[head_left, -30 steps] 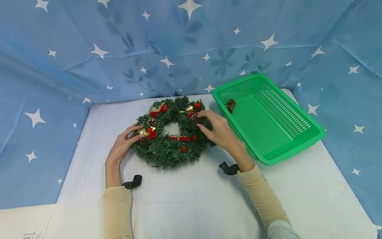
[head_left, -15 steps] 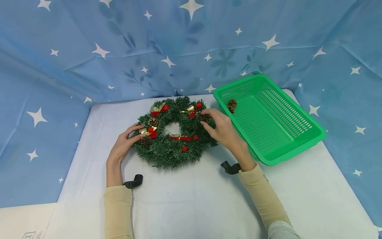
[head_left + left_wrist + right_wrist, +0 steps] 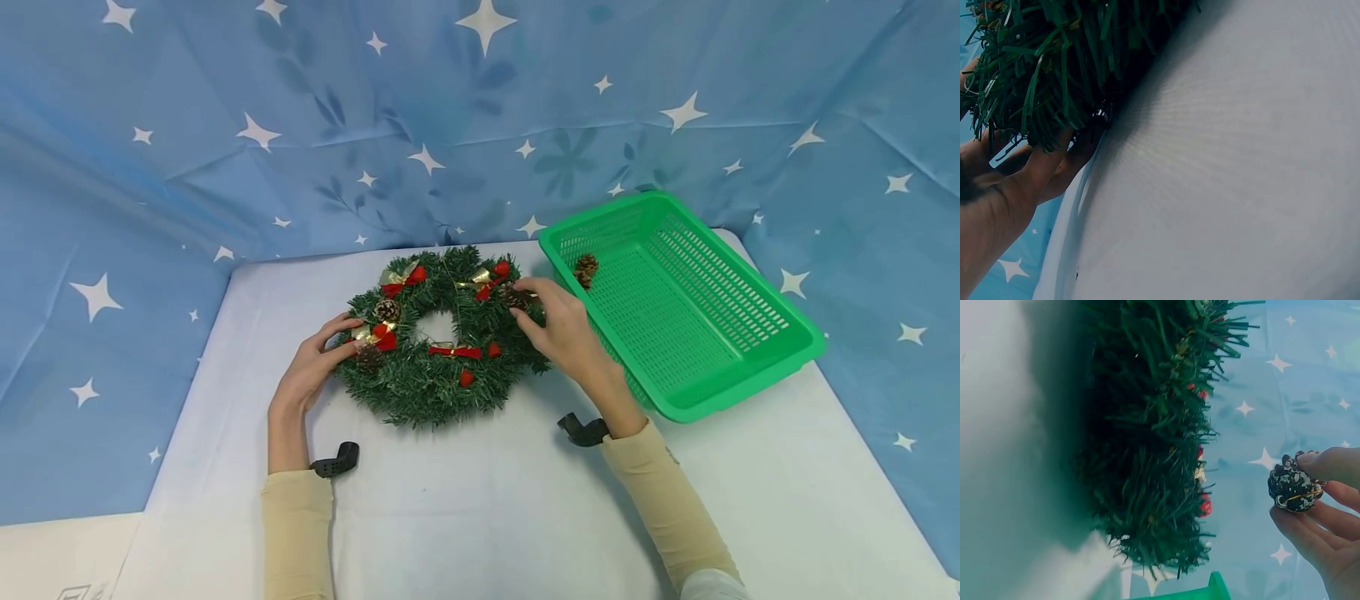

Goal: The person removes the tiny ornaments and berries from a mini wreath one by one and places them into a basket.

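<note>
A green Christmas wreath (image 3: 435,392), trimmed with red-and-gold bows (image 3: 453,352), red berry-like pieces (image 3: 467,378) and pine cones (image 3: 387,309), lies on the white table. My left hand (image 3: 311,367) grips its left edge, and in the left wrist view the fingers (image 3: 1041,165) sit against the underside of the needles. Between thumb and fingers, my right hand (image 3: 558,325) pinches a dark pine cone (image 3: 1295,484) with pale-tipped scales and a bit of gold on it. That pine cone is held over the wreath's right side, apart from the needles in the right wrist view.
A green plastic basket (image 3: 738,379) stands to the right of the wreath, with brown pine cones (image 3: 586,271) in its left corner. Blue star-patterned cloth (image 3: 420,108) hangs behind the table (image 3: 450,517). Each wrist wears a black camera mount (image 3: 337,460).
My right hand has shifted slightly right across the wreath, still pinching the pine cone. The left hand keeps its grip on the wreath. The head view has tilted a little.
</note>
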Demonstrator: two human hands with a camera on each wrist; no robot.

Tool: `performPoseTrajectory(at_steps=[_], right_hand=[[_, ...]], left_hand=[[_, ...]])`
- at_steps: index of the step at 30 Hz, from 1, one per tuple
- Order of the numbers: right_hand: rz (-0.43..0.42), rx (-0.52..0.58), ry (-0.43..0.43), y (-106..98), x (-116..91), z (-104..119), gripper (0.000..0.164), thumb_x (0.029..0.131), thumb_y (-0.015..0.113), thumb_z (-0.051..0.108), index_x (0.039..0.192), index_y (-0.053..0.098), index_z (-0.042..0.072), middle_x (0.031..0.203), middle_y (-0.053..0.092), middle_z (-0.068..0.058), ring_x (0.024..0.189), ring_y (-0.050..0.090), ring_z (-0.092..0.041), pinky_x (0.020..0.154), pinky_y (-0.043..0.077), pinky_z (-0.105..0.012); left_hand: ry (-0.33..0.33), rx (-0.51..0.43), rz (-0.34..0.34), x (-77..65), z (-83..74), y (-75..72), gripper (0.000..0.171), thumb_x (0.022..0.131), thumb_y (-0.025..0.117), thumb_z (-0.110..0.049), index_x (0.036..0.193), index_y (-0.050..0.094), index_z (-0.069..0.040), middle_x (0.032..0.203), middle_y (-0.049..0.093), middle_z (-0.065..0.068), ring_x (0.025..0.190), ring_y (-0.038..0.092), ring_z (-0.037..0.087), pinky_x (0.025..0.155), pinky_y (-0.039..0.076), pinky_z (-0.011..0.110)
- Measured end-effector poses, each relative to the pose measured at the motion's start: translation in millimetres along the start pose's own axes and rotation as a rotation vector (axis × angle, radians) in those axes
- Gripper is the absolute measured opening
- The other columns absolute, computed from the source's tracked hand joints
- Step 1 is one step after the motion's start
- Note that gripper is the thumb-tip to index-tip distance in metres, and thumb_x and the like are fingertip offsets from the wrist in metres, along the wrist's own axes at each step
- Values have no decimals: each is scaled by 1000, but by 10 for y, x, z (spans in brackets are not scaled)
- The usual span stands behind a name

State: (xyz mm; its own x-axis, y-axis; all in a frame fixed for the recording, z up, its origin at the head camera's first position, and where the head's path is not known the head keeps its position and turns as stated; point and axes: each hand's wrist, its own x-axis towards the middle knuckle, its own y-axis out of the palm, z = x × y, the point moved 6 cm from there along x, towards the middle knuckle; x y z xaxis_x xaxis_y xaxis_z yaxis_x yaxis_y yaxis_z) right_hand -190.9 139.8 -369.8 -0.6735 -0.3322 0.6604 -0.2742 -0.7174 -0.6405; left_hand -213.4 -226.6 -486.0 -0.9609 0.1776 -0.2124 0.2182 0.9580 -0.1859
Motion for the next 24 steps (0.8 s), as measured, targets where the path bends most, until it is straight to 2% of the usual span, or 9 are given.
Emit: performPoseTrajectory(at_steps=[11,19,24], right_hand=[[18,-10,65,-120,-10,-60,36,90,78,-1,122,63,-8,115,70,-24,98,71,-36,81,62,-43],[8,-36,70,-193,-11,-69,34,87,78,-5,118,64,-9,111,71,-25,90,72,-36,75,62,-42],[33,-25,101,-266,-5,-83,35,85,80,-6,116,64,-9,111,72,-24,90,73,-36,78,63,-42]], left_hand=[[-2,25,7,-5,-14,4,62,102,67,-32,155,46,-8,174,10,0,159,-2,41,123,18,67],[-3,4,6,-18,13,12,61,102,67,-31,155,46,-8,174,10,0,159,-3,40,124,17,65],[0,19,9,-9,0,13,62,102,67,-32,155,46,-8,174,9,0,159,-5,41,123,15,69]])
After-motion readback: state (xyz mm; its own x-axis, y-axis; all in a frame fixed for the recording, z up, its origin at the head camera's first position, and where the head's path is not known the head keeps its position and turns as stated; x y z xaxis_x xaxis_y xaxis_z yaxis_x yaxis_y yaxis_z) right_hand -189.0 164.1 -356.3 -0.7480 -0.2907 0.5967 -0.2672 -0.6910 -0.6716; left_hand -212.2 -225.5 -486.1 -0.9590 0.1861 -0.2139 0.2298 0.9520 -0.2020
